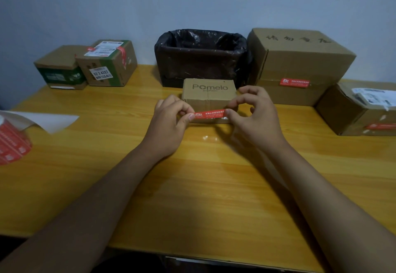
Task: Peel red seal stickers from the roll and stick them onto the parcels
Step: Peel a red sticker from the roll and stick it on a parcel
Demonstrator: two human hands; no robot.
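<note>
A red seal sticker [210, 114] is stretched level between my two hands, just in front of the near face of a small brown parcel marked "Pomelo" [209, 93]. My left hand [171, 120] pinches the sticker's left end between thumb and forefinger. My right hand [252, 114] pinches its right end, other fingers raised. Whether the sticker touches the parcel I cannot tell. The red sticker roll [11, 141] lies at the table's far left edge, with white backing paper [49, 120] trailing from it.
A box lined with a black bag [201, 56] stands behind the small parcel. A large carton [300, 64] and another parcel [360, 109] on the right each carry a red sticker. Two small parcels [85, 64] sit at the back left. The wooden table [192, 187] spreads below my arms.
</note>
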